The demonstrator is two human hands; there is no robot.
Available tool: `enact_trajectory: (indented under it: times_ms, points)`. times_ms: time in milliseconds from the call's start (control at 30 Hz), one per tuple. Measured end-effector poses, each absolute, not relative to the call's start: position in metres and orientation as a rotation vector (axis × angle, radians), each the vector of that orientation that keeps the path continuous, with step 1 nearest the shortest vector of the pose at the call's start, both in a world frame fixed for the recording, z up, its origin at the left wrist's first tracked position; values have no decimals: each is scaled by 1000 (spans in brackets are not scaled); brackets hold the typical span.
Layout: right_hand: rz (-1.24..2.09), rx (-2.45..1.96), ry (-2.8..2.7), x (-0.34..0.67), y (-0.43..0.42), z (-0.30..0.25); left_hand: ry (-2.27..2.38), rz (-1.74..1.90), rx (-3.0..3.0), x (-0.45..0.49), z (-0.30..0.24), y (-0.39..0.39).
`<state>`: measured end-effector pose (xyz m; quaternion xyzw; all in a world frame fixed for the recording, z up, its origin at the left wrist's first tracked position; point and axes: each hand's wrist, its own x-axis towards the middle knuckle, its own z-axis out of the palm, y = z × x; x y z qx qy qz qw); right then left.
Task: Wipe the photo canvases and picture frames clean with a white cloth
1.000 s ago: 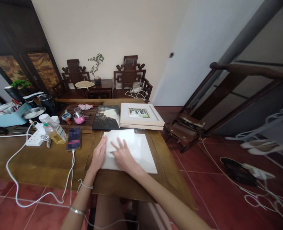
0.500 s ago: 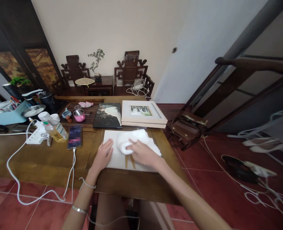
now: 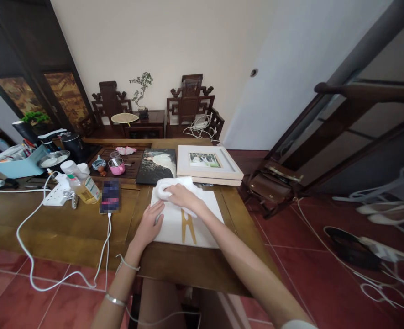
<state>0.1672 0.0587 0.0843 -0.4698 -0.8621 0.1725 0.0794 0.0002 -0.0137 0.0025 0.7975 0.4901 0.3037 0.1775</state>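
A white cloth point(image 3: 187, 183) is bunched under my right hand point(image 3: 179, 196), whose fingers grip it near the far left corner of a flat white board point(image 3: 207, 230). That board lies on the wooden table point(image 3: 174, 264), with a golden-brown stand leg point(image 3: 188, 228) showing on its face. Part of the stand is covered by the cloth and my forearm. My left hand point(image 3: 151, 221) rests flat on the board's left edge, fingers stretched out, close to the cloth.
Beyond the board lie a dark photo panel point(image 3: 156, 164) and stacked pale picture frames point(image 3: 210, 163). To the left are a phone point(image 3: 110, 196) on a white cable, a bottle of yellowish liquid point(image 3: 85, 188), a power strip point(image 3: 56, 194) and a pink cup point(image 3: 116, 166).
My right hand has moved the cloth away from me and to the left across the board, uncovering more of the golden-brown stand leg. My left hand stays on the left edge.
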Motion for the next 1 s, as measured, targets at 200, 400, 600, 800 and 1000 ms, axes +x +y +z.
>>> enact_trajectory:
  times_ms: [200,400,600,800,1000]
  points:
    - [464,-1586,-2466,252,45,75,1388,844,2274,1,1,-14]
    - [489,-1508,-2567,279,-34,65,1406,851,2306,0,-4,-14]
    - [784,-1386,-2673,281,-108,86,1448,816,2326,2,-5,-13]
    - [647,-1373,-2551,292,-52,67,1455,825,2338,0,-5,-11]
    - [420,-1365,-2493,279,29,52,1438,841,2322,-3,-4,-10]
